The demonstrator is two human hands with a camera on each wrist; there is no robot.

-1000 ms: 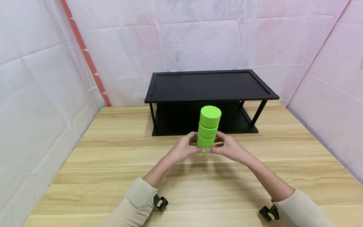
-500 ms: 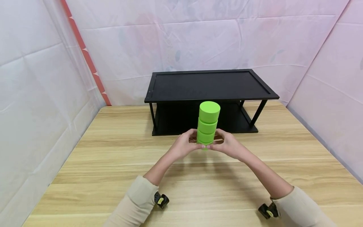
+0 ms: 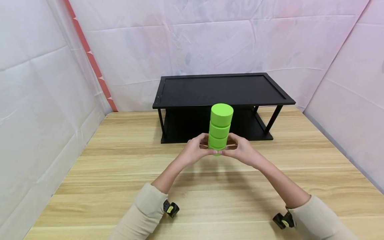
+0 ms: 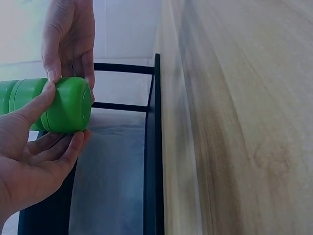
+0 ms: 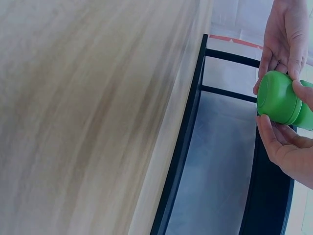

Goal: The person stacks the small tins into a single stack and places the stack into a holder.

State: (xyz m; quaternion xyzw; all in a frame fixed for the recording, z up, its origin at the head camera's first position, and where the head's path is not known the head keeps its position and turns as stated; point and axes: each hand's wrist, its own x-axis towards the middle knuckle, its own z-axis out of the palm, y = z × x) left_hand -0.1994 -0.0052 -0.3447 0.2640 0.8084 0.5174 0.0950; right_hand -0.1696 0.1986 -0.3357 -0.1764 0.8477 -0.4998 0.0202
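A bright green cylindrical container (image 3: 220,125), ringed by grooves into several stacked sections, is held upright between both hands in front of the black two-tier rack (image 3: 223,90). My left hand (image 3: 196,150) grips its lower part from the left, thumb at the front and fingers behind. From the right, my right hand (image 3: 241,151) holds it the same way, and the two thumb tips nearly meet. In the left wrist view the container's rounded base (image 4: 78,105) hangs apart from the wooden table (image 4: 234,122). The right wrist view shows fingertips around the green base (image 5: 274,98) too.
The rack stands at the back of the table (image 3: 120,173), its raised-edge top on thin posts over a lower shelf (image 3: 186,128). White sheeting (image 3: 126,60) walls the back and both sides, with a red strip (image 3: 90,55) at the back left.
Both hands have lifted the green container a little, so it sits slightly higher in the head view. Their grip looks the same, and the rack has not moved.
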